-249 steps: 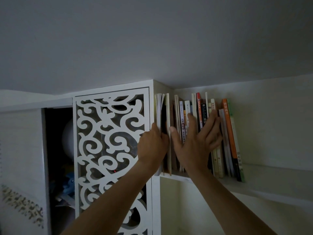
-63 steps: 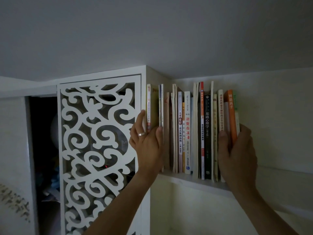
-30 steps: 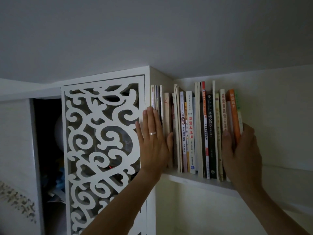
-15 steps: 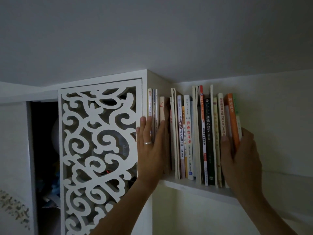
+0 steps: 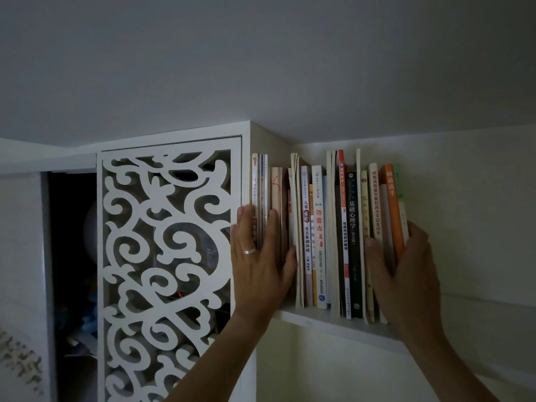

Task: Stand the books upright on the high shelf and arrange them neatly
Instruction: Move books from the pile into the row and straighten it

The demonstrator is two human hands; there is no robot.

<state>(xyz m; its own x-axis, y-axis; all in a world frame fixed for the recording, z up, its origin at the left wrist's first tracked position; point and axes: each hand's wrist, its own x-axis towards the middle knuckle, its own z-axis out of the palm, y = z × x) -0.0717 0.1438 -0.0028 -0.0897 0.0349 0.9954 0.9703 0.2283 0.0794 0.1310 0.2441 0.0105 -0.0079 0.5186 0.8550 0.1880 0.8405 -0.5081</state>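
Observation:
A row of books [image 5: 319,227] stands upright on the high white shelf [image 5: 333,323], close under the ceiling. My left hand [image 5: 258,268] lies flat with straight fingers on the spines of the leftmost thin books [image 5: 259,184], next to the cabinet side. My right hand [image 5: 406,274] grips the right end of the row. Its thumb presses on the spines left of the orange book [image 5: 391,204], and its fingers wrap round the outer green book. A small gap shows between the left books and the middle ones.
A white cabinet with a carved lattice door [image 5: 168,256] adjoins the shelf on the left. Beside it is a dark open compartment [image 5: 72,256] with things inside. The shelf runs on bare to the right [image 5: 478,314], along the wall.
The books leaned to the right earlier and now stand upright. My left hand went from gripping the leftmost books to lying flat on their spines. My right hand stays at the row's right end.

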